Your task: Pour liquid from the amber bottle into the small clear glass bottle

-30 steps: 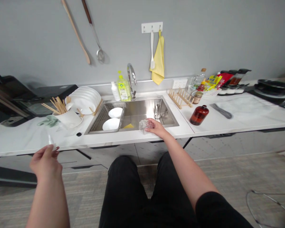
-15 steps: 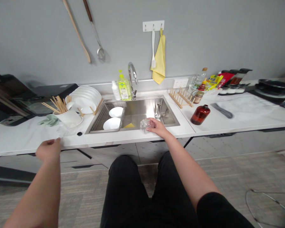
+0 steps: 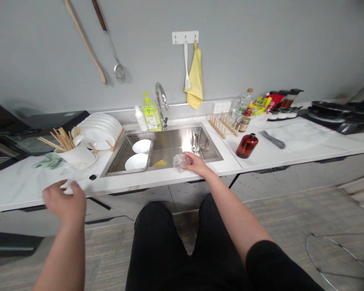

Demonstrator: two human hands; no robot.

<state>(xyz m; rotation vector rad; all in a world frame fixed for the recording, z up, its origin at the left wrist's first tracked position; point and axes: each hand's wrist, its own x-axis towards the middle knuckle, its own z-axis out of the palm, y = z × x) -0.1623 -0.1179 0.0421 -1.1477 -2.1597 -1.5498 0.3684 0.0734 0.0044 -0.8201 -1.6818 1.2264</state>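
Observation:
My right hand [image 3: 194, 165] is closed around a crumpled piece of clear plastic wrap [image 3: 178, 161] at the front rim of the sink [image 3: 185, 139]. My left hand [image 3: 65, 200] hovers at the counter's front edge, slightly blurred, with thumb and fingers apart. Just beyond it, a sheet of clear plastic [image 3: 75, 173] lies near a white pot [image 3: 79, 157] full of chopsticks. A pale green glove or cloth [image 3: 49, 161] is left of the pot. Two white bowls [image 3: 137, 161] sit in a wire basket inside the sink.
White plates [image 3: 104, 131] stand in a rack left of the sink. A green dish soap bottle [image 3: 151, 115] is beside the faucet [image 3: 162, 105]. To the right are a wooden rack [image 3: 224, 125], an amber bottle [image 3: 247, 145] and a dark grey utensil [image 3: 272, 139].
The thumb and fingers of my left hand have parted from a closed pinch. My right hand keeps its hold on the plastic wrap. The whole view has shifted slightly.

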